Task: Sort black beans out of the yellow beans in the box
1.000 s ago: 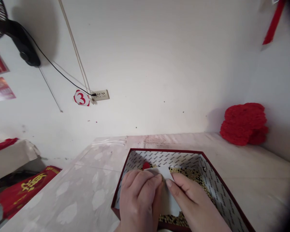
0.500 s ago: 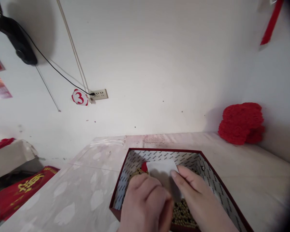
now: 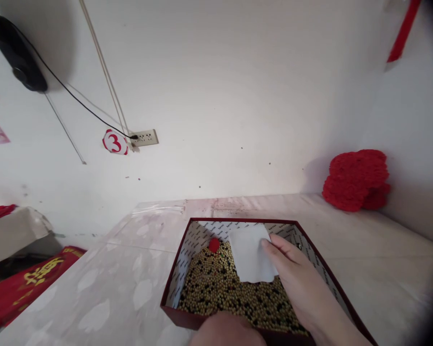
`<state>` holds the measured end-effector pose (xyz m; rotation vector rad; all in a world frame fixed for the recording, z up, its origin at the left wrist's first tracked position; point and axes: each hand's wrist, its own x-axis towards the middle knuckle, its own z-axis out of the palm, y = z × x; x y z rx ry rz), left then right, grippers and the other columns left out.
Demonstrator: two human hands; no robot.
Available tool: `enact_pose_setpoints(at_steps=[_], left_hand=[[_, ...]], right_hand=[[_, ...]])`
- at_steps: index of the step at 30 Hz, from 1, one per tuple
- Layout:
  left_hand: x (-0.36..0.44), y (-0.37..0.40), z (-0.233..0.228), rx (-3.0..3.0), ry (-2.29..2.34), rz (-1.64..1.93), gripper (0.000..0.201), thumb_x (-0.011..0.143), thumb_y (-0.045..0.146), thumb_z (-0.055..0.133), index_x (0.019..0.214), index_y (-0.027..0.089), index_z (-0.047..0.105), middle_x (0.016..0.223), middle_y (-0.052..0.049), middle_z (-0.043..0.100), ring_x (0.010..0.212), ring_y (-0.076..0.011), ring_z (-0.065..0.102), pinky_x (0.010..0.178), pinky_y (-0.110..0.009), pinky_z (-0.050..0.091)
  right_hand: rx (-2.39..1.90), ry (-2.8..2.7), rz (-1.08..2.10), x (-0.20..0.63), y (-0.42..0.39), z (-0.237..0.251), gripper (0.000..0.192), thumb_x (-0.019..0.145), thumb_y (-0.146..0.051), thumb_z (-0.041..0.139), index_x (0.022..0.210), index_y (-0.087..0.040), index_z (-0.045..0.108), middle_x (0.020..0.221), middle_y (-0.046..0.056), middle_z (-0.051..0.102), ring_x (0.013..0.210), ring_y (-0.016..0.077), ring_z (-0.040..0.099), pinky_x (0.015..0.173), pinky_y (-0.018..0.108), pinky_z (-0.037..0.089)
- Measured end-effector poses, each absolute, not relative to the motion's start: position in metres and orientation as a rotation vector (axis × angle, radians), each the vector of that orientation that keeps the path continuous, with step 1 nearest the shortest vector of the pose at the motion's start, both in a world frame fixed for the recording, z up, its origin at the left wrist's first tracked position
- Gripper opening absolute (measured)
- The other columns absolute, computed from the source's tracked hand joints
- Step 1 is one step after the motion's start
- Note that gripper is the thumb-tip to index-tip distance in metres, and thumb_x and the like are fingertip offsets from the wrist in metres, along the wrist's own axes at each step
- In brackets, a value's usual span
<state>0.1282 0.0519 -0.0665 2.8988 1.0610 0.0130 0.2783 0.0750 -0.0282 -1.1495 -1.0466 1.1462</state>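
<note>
Between the thumb and fingers of my right hand (image 3: 288,262) is a flat white pouch or sheet (image 3: 252,254); I cannot tell which. It hangs over a dark red box (image 3: 176,316) with a printed white lining. Small beige and dark beads or beans (image 3: 216,288) cover the box's bottom. Against the inner back left lies a round red thing (image 3: 214,245). My left hand (image 3: 227,330) is at the box's front edge, low in view, its fingers hidden.
A bundle of red fluffy material (image 3: 357,180) sits at the back right of the cloth-covered table (image 3: 130,274). On the wall are a power strip (image 3: 145,138) with a plugged cord and a dark fan (image 3: 18,55). Red fabric with yellow lettering (image 3: 39,276) lies at left.
My left hand has moved down and away from the white piece, uncovering the box's contents. The white piece is still in my right hand. The view has shifted slightly.
</note>
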Motion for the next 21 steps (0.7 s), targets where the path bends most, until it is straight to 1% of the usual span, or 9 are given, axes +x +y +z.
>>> enact_pose_setpoints(at_steps=[2, 3, 4, 5, 7, 10, 14, 17, 21], left_hand=[[0.118, 0.055, -0.038, 2.927, 1.075, 0.044, 0.017, 0.067, 0.016, 0.065, 0.053, 0.025, 0.063, 0.051, 0.001, 0.063, 0.051, -0.0165, 0.059, 0.043, -0.024, 0.037], [0.112, 0.059, -0.025, 2.895, 1.115, 0.133, 0.011, 0.069, 0.019, 0.064, 0.06, 0.026, 0.065, 0.058, 0.002, 0.065, 0.057, -0.0165, 0.06, 0.049, -0.025, 0.041], [0.105, 0.063, -0.015, 2.804, 1.326, 0.284, 0.01, 0.074, 0.02, 0.06, 0.066, 0.025, 0.065, 0.067, 0.001, 0.067, 0.065, -0.0168, 0.061, 0.057, -0.026, 0.044], [0.099, 0.068, -0.008, 2.715, 1.49, 0.355, 0.01, 0.077, 0.021, 0.056, 0.072, 0.024, 0.064, 0.073, 0.0, 0.067, 0.071, -0.0171, 0.061, 0.062, -0.027, 0.045], [0.088, 0.08, -0.005, 2.624, 1.669, 0.269, 0.009, 0.078, 0.024, 0.054, 0.08, 0.023, 0.063, 0.082, -0.001, 0.067, 0.079, -0.0189, 0.061, 0.069, -0.029, 0.044], [0.082, 0.095, -0.016, 2.586, 1.691, 0.032, 0.008, 0.075, 0.026, 0.056, 0.079, 0.024, 0.063, 0.081, 0.0, 0.068, 0.077, -0.0193, 0.063, 0.066, -0.028, 0.044], [0.085, 0.1, -0.027, 2.59, 1.677, -0.09, 0.011, 0.071, 0.029, 0.059, 0.08, 0.025, 0.064, 0.084, 0.0, 0.069, 0.078, -0.0205, 0.064, 0.068, -0.029, 0.046], [0.087, 0.098, -0.027, 2.6, 1.686, -0.211, 0.016, 0.071, 0.03, 0.059, 0.084, 0.025, 0.067, 0.088, -0.003, 0.071, 0.083, -0.024, 0.065, 0.072, -0.033, 0.049], [0.093, 0.095, -0.025, 2.633, 1.655, -0.418, 0.018, 0.071, 0.026, 0.059, 0.081, 0.02, 0.072, 0.086, -0.01, 0.072, 0.084, -0.0295, 0.067, 0.073, -0.039, 0.051]], right_hand=[[-1.135, -1.07, 1.15, 0.279, 0.076, -0.03, 0.03, 0.082, -0.045, 0.051, 0.099, -0.025, 0.063, 0.075, -0.003, 0.065, 0.071, 0.0177, 0.05, 0.067, 0.026, 0.038], [-1.13, -1.077, 1.15, 0.279, 0.076, -0.03, 0.029, 0.082, -0.046, 0.051, 0.099, -0.025, 0.063, 0.074, -0.003, 0.064, 0.071, 0.0176, 0.05, 0.066, 0.026, 0.038], [-1.129, -1.075, 1.153, 0.279, 0.077, -0.031, 0.029, 0.082, -0.045, 0.051, 0.099, -0.025, 0.063, 0.073, -0.004, 0.063, 0.07, 0.0174, 0.05, 0.066, 0.026, 0.038], [-1.126, -1.069, 1.16, 0.279, 0.078, -0.031, 0.028, 0.083, -0.045, 0.051, 0.099, -0.025, 0.063, 0.073, -0.004, 0.063, 0.07, 0.0171, 0.05, 0.065, 0.026, 0.038], [-1.112, -1.044, 1.188, 0.278, 0.079, -0.032, 0.029, 0.083, -0.045, 0.051, 0.1, -0.025, 0.063, 0.074, -0.004, 0.064, 0.069, 0.0169, 0.051, 0.066, 0.026, 0.039], [-1.091, -0.998, 1.209, 0.277, 0.08, -0.033, 0.03, 0.082, -0.044, 0.053, 0.102, -0.024, 0.062, 0.077, -0.003, 0.067, 0.071, 0.0171, 0.053, 0.069, 0.026, 0.04], [-1.092, -0.933, 1.211, 0.277, 0.081, -0.036, 0.031, 0.079, -0.043, 0.058, 0.102, -0.024, 0.063, 0.083, -0.002, 0.069, 0.072, 0.0174, 0.056, 0.066, 0.026, 0.041], [-1.086, -0.87, 1.236, 0.276, 0.082, -0.036, 0.032, 0.077, -0.042, 0.059, 0.104, -0.024, 0.063, 0.087, -0.001, 0.07, 0.077, 0.0187, 0.06, 0.068, 0.026, 0.043], [-1.089, -0.791, 1.264, 0.275, 0.08, -0.032, 0.037, 0.075, -0.041, 0.06, 0.108, -0.022, 0.062, 0.096, 0.002, 0.07, 0.088, 0.0209, 0.062, 0.073, 0.027, 0.044]])
